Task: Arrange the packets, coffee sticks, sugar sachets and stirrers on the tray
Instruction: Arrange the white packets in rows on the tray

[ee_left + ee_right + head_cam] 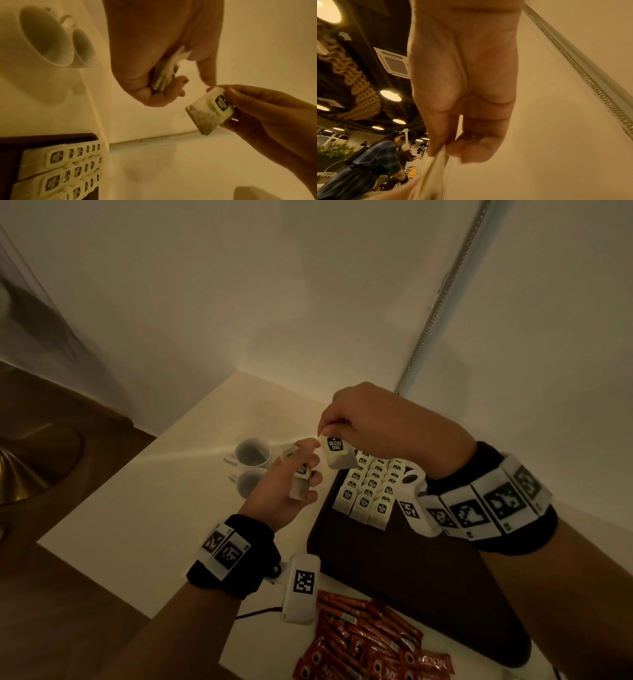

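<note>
My right hand (328, 430) pinches one white tea bag packet (337, 454) by its top edge, in the air just above the far left corner of the dark tray (383, 563). In the right wrist view its thumb and fingers (471, 152) close on the blurred packet (433, 171). My left hand (306, 475), palm up beside the tray, grips a small stack of tea bags (164, 75). Three rows of tea bag packets (370, 487) stand in the tray's far part. A heap of red coffee sticks (370, 642) lies on the table near me.
Two white cups (253, 455) sit on the white table (137, 508) left of the tray, close to my left hand. A wall with a metal strip (435, 302) rises right behind the tray. Other people stand in the background of the right wrist view.
</note>
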A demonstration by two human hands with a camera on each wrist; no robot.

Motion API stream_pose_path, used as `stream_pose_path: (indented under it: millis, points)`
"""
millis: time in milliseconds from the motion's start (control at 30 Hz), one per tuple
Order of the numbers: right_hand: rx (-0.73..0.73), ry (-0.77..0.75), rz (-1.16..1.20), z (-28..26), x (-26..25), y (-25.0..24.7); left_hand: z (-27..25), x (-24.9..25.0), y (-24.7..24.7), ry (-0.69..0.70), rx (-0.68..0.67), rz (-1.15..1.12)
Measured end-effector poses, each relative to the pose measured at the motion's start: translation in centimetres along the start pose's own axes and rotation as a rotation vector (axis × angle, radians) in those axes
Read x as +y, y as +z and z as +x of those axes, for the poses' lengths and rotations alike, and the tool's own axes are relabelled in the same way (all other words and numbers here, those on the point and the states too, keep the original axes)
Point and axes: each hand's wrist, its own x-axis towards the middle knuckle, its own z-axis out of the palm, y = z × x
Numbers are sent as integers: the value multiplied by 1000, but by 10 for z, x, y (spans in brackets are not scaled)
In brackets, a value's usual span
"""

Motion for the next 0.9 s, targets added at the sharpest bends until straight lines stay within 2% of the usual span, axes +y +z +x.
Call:
stream_pose_path:
  millis: [133, 233, 367, 500, 733, 900]
  points:
    - [61, 72, 56, 0, -1, -3, 1, 2, 9, 90, -22, 118]
    - [143, 147, 187, -1, 0, -3, 0, 0, 11, 28, -67, 137]
    - [190, 165, 293, -3, 2, -1, -3, -1, 13, -32, -135, 162]
    - [244, 178, 363, -4, 4, 2, -6, -2, 14, -29, -247, 112]
    - [400, 103, 559, -11, 14, 5, -3, 0, 16, 159, -67, 78]
    - [403, 81, 508, -14, 18, 7, -2, 0, 22, 228, -8, 140]
